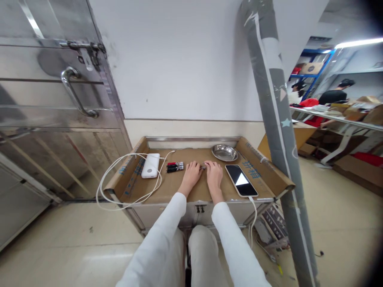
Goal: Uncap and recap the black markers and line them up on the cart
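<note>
My left hand (193,174) and my right hand (213,173) rest close together over the brown cardboard (167,189) that lines the cart top. Both have curled fingers, and their fingertips meet at a small dark, shiny piece (203,167) too tiny to name. Just left of my left hand lies a row of several short marker pens (175,169), black ones and a red one with pale ends. Beyond my right hand sits a round metal dish (225,153). A phone (241,181) lies face up to its right, a cable plugged into its near end.
A white power bank (150,166) lies at the left with a looped white cable (101,189) hanging over the cart's edge. A tall grey wrapped roll (278,119) leans beside the cart's right end. A metal door (56,87) stands left. Two people work far right.
</note>
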The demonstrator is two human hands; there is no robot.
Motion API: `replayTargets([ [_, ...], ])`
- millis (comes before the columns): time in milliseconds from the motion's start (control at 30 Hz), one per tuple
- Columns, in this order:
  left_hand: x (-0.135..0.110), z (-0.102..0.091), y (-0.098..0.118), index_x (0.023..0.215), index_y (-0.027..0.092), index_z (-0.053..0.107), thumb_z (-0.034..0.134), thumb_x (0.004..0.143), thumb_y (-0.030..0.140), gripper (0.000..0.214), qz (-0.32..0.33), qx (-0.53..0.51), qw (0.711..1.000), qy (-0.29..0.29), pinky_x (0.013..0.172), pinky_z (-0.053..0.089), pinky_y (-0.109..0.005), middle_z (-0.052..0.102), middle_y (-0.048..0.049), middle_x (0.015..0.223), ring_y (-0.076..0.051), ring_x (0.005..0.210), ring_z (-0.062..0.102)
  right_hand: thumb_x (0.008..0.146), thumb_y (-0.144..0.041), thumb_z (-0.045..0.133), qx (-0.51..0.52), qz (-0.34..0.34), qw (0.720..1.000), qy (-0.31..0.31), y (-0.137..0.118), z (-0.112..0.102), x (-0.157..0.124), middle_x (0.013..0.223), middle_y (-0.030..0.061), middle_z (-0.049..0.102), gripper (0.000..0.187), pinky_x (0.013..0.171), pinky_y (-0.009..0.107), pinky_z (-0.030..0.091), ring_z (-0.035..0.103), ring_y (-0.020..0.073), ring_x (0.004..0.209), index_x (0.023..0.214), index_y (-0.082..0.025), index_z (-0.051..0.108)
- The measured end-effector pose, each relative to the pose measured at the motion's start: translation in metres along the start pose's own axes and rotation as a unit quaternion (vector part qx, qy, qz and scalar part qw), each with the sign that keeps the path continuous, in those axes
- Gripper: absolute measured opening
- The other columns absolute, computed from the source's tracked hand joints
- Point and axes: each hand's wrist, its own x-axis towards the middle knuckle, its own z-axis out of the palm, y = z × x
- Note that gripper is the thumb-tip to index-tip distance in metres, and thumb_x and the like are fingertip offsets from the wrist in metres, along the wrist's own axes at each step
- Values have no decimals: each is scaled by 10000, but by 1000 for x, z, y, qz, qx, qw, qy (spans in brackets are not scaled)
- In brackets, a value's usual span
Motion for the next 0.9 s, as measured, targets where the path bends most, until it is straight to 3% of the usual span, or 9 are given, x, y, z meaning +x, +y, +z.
replayTargets([
  [67,-10,-7,1,967,160,556,443,918,296,183,-1,-7,1000,-9,856,426,-349,595,-88,1006,-219,967,552,954,-298,372,2,-1,1000,-15,0,-1,0,915,80,676,315,754,309,320,534,197,802,990,-217,674],
  [267,-20,-19,3,1001,126,519,392,937,208,163,-85,6,996,23,831,420,-331,603,-96,984,-212,937,563,955,-283,378,1,-19,999,-40,-5,-7,-3,919,71,698,310,761,306,324,557,197,814,991,-213,678],
  [433,-20,-19,3,989,132,514,388,935,181,146,-81,8,996,23,834,418,-339,612,-92,981,-215,943,567,954,-265,390,2,-48,997,-53,-10,-11,-5,966,68,699,289,772,301,334,568,193,854,1006,-218,671],
  [600,-22,-17,3,979,138,507,366,938,163,149,-77,0,996,43,819,427,-319,611,-83,966,-198,914,576,946,-250,403,15,-33,999,-36,-8,-9,-6,960,66,702,276,781,305,352,580,197,855,996,-212,671],
  [767,-21,-15,2,996,147,509,370,943,178,152,-72,-14,996,57,802,436,-298,615,-72,964,-184,909,585,941,-231,381,87,-79,992,-42,-9,-7,-4,1000,73,697,292,821,320,399,597,201,894,997,-203,666],
  [900,-20,-17,2,1056,146,503,359,953,206,187,-98,-37,992,70,780,442,-272,619,-72,987,-165,882,592,920,-180,347,188,-131,970,-82,-13,-9,-5,1168,45,642,368,893,304,441,598,172,1012,1229,-235,539],
])
